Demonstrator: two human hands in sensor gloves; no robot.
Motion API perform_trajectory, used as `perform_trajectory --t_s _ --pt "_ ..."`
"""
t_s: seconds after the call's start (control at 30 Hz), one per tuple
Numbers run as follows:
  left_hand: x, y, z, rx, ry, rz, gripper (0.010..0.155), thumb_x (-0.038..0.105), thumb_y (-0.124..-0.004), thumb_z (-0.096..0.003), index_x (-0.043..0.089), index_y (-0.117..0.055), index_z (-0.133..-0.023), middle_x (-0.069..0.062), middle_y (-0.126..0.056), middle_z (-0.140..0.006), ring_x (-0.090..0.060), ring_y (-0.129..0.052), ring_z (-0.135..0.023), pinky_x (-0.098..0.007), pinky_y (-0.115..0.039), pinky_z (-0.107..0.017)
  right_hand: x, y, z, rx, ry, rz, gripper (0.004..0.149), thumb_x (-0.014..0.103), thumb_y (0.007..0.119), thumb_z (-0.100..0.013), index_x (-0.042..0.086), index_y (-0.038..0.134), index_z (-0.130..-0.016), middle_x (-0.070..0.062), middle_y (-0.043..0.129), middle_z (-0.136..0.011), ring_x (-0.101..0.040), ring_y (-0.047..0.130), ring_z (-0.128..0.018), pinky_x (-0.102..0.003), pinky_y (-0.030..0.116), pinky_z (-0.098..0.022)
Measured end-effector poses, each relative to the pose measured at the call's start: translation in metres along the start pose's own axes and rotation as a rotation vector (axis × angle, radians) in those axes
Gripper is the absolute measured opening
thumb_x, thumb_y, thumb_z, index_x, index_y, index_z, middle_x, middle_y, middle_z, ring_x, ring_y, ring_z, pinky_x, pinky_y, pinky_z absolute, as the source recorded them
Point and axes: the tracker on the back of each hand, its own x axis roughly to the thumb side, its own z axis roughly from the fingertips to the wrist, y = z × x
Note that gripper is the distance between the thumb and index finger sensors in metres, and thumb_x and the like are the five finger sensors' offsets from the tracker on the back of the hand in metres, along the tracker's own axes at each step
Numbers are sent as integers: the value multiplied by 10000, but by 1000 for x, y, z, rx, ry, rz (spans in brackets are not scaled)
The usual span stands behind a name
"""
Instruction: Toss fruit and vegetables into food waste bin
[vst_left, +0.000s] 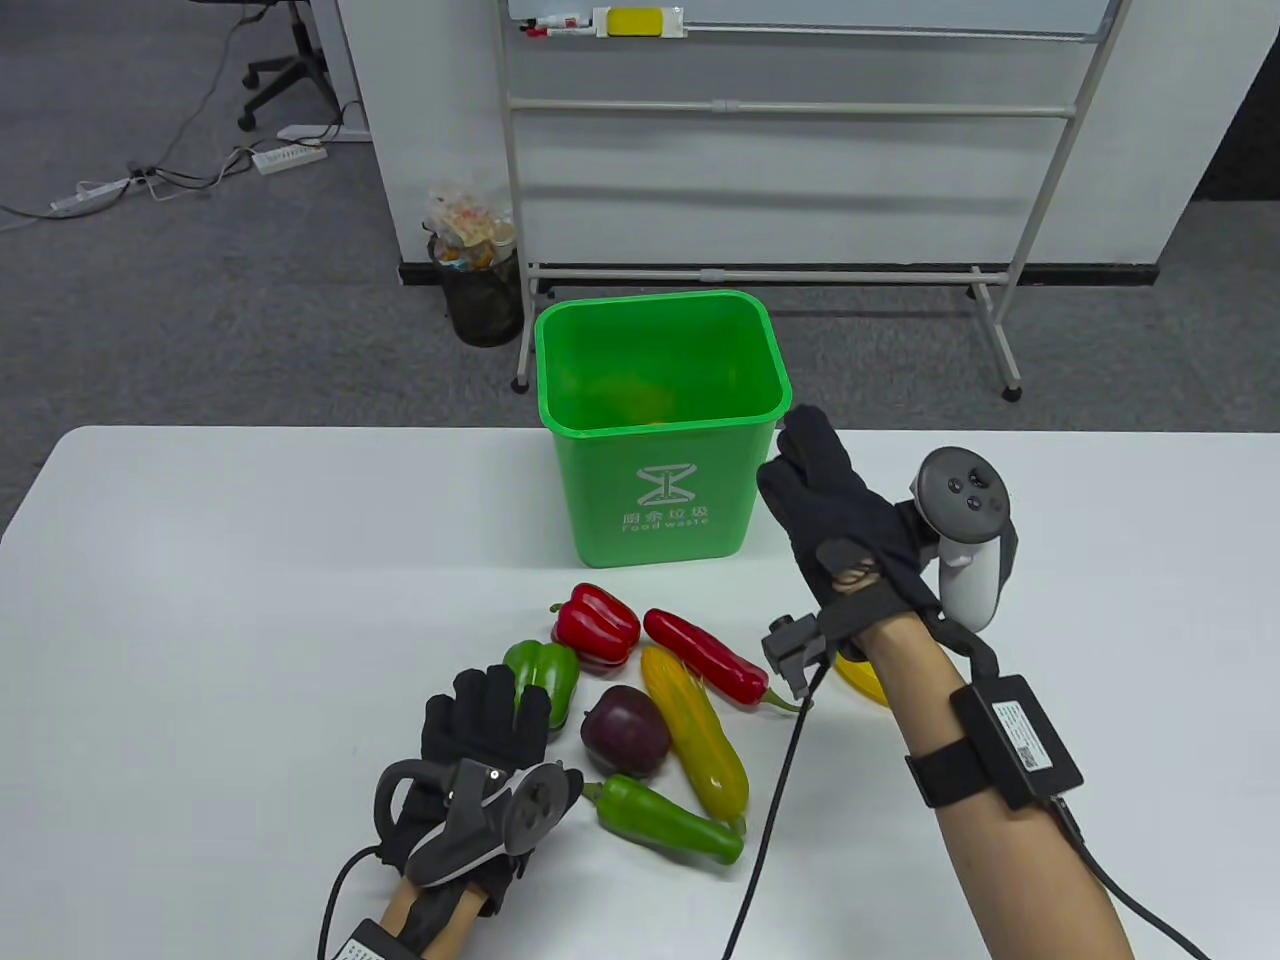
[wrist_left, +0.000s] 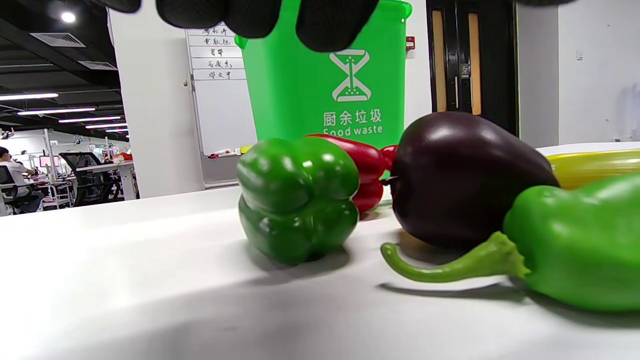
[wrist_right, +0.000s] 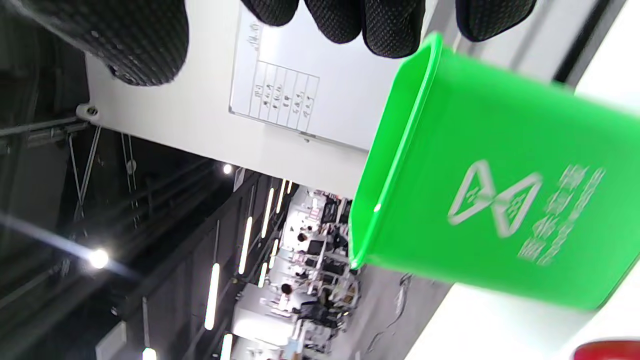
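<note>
A green food waste bin (vst_left: 600, 500) stands at the table's far middle, with something yellow inside. In front of it lie a red bell pepper (vst_left: 597, 625), a red chili (vst_left: 705, 668), a corn cob (vst_left: 695, 735), a purple eggplant (vst_left: 625, 732), a green bell pepper (vst_left: 548, 672) and a long green pepper (vst_left: 668, 822). My left hand (vst_left: 490, 705) lies open on the table, fingertips at the green bell pepper (wrist_left: 295, 197), not gripping it. My right hand (vst_left: 808, 455) is raised, open and empty beside the bin's right rim (wrist_right: 400, 150). A yellow item (vst_left: 862, 682) is half hidden under my right forearm.
A whiteboard stand (vst_left: 780, 270) and a black mesh waste basket (vst_left: 483, 295) are on the floor behind the table. A black cable (vst_left: 780, 790) trails from my right wrist across the table's front. The table's left half (vst_left: 230, 600) is bare.
</note>
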Motion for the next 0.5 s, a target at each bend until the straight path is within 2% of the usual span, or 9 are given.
perform_trajectory --t_s 0.17,0.27,0.33,0.4,0.5 --pt "0 -2 -1 2 -3 4 856 666 -562 -370 146 -513 -1049 -266 -389 -1123 -572 -464 -1002 -717 -461 -685 -2 -9 23 -23 -54 288 757 453 789 -434 168 506 -1076 -166 409 -1132 -472 547 -1048 -710 466 -711" --pt "1 -5 -2 -11 -7 -4 854 664 -563 -372 146 -513 -1048 -266 -390 -1122 -571 -465 -1003 -716 -462 -685 -14 -10 32 -19 -47 547 723 427 802 -431 175 557 -1063 -147 450 -1132 -455 578 -1047 -699 476 -724" --pt "1 -7 -2 -20 -8 -10 851 663 -564 -373 147 -514 -1048 -263 -391 -1123 -571 -466 -1002 -715 -463 -685 -31 -10 34 24 -17 668 722 420 808 -430 173 554 -1060 -134 478 -1128 -442 595 -1046 -691 486 -728" --pt "1 -8 -3 -24 -7 -15 849 663 -566 -374 148 -513 -1048 -263 -389 -1123 -570 -464 -1004 -716 -461 -686 -58 -12 32 24 37 759 713 393 833 -423 156 582 -1047 -136 519 -1114 -441 628 -1029 -687 497 -726" --pt "1 -8 -4 -27 -5 -9 844 657 -574 -378 148 -513 -1048 -262 -386 -1124 -570 -458 -1006 -715 -457 -689 -102 -12 24 46 171 921 741 358 883 -400 154 579 -1045 -126 501 -1115 -428 599 -1037 -676 477 -742"
